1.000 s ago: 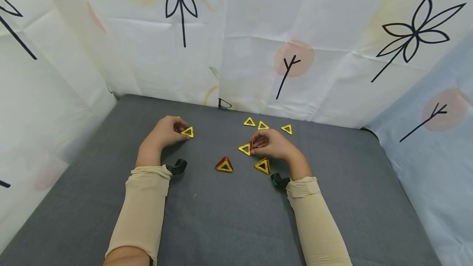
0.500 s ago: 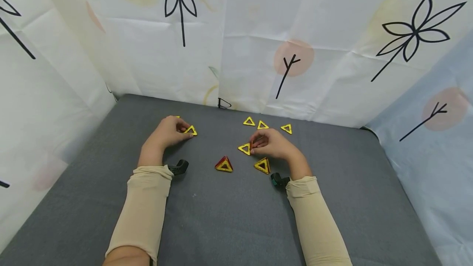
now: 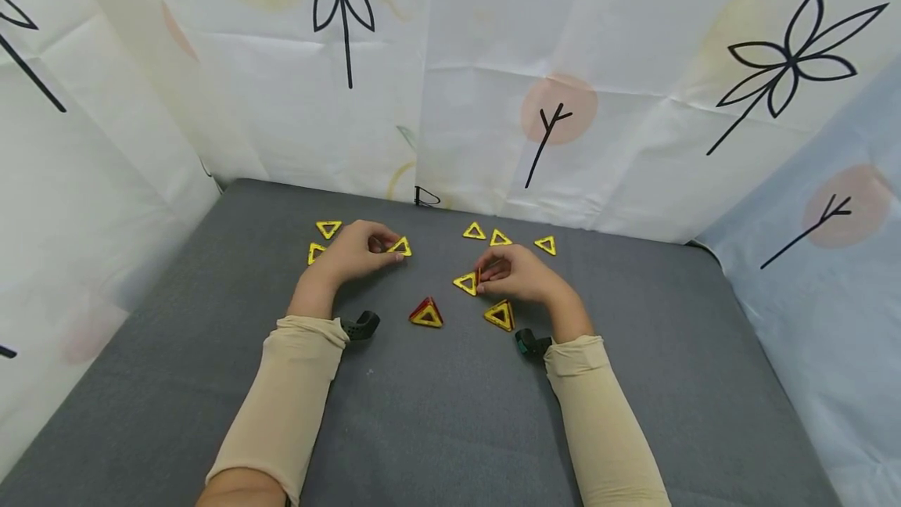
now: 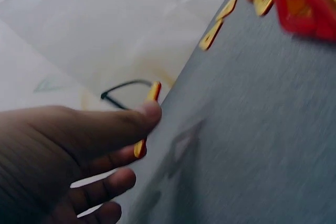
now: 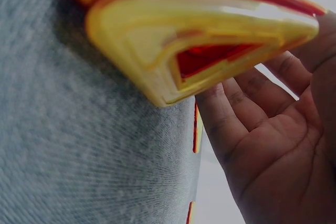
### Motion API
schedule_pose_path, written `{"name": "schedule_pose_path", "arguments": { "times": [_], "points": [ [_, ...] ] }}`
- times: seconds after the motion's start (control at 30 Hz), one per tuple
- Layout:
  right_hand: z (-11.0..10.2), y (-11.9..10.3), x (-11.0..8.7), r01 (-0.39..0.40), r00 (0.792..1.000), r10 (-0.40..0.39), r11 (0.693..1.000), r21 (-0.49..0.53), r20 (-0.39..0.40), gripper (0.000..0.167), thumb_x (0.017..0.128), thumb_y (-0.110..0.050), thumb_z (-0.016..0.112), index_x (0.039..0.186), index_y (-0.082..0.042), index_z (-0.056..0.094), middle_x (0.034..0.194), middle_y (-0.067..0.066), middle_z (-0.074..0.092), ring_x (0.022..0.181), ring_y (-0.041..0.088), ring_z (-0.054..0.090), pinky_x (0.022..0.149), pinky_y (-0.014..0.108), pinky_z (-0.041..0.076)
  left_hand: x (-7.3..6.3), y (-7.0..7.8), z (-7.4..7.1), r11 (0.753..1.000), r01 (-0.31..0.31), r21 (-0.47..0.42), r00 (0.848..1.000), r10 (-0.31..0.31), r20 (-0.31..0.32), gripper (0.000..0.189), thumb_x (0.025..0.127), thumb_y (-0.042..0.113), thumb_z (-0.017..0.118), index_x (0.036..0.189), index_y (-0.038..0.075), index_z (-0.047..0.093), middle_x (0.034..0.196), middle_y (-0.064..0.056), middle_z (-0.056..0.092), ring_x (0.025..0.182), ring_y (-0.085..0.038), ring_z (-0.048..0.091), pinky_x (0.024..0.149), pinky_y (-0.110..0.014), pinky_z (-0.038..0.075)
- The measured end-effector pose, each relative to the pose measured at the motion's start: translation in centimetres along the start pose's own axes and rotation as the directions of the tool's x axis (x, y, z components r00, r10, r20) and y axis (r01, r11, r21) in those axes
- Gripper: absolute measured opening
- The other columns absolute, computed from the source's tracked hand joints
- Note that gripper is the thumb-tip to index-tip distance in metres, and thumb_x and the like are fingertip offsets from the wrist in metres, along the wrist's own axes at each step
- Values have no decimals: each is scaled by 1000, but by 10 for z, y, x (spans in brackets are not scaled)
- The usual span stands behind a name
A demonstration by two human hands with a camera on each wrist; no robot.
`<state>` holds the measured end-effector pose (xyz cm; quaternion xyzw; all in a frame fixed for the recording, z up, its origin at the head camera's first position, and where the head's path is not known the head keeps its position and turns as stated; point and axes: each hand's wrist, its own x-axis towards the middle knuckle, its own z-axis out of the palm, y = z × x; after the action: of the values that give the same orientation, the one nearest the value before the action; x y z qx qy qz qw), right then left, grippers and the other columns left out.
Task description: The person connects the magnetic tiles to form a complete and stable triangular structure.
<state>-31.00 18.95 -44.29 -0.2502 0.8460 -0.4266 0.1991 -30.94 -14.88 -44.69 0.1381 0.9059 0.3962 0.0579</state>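
Note:
In the head view my left hand [image 3: 359, 250] pinches a yellow triangular magnetic tile [image 3: 405, 252] above the far part of the table. Seen from the left wrist, the tile [image 4: 140, 148] stands edge-on between thumb and fingers, red on its other side. My right hand [image 3: 519, 276] pinches an upright red triangular tile [image 3: 479, 277], and a yellow tile [image 3: 459, 282] adjoins it on the left. Close to the right wrist lies a small yellow-red pyramid [image 3: 490, 317], which looms large in front of the right hand [image 5: 273, 145] in the right wrist view. Another pyramid [image 3: 425, 306] sits between the forearms.
Beyond the right hand, three yellow triangles lie along the back: one tile [image 3: 475, 237], a second tile [image 3: 497, 241] and a third tile [image 3: 551, 249]. Two more, a far tile [image 3: 328, 223] and a nearer tile [image 3: 311, 255], are left of the left hand. A patterned cloth [image 3: 479, 131] hangs behind the grey table [image 3: 436, 413].
My left hand has carried its tile rightward, toward the right hand, uncovering two yellow tiles on the left. The right hand and its tiles have stayed put.

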Motion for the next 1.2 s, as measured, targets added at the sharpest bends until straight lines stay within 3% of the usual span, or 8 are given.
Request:
{"name": "schedule_pose_path", "arguments": {
  "times": [0.23,0.5,0.73,1.2],
  "points": [
    [1,0,1,-19,1000,19,1000,-22,-17,30,94,-6,81,121,2,70,118,20,74,113,31,73,96,40,60,8,19,22,994,-72,-84,994,78,72,36,96,26,82,127,8,76,111,-8,73,97,-22,64,87,-39,53],
    [2,-1,1,-31,999,31,999,-21,-21,30,94,-6,81,122,1,70,119,18,74,115,32,73,98,43,60,16,30,44,981,-135,-142,974,158,162,35,97,26,80,128,9,76,117,-4,75,97,-18,65,86,-36,54],
    [1,-2,1,-9,1000,9,1000,-28,-17,30,95,-5,80,122,1,70,120,18,73,115,33,73,98,43,60,22,38,52,978,-116,-173,960,155,233,33,99,26,78,128,9,76,117,-3,75,94,-19,66,83,-35,55],
    [1,1,3,-15,999,13,998,-54,-46,28,93,-5,82,119,-3,72,116,15,74,112,30,74,95,41,61,36,36,65,975,-155,-156,942,194,272,21,103,27,73,121,18,81,116,1,77,92,-16,68,80,-35,54]
  ]
}}
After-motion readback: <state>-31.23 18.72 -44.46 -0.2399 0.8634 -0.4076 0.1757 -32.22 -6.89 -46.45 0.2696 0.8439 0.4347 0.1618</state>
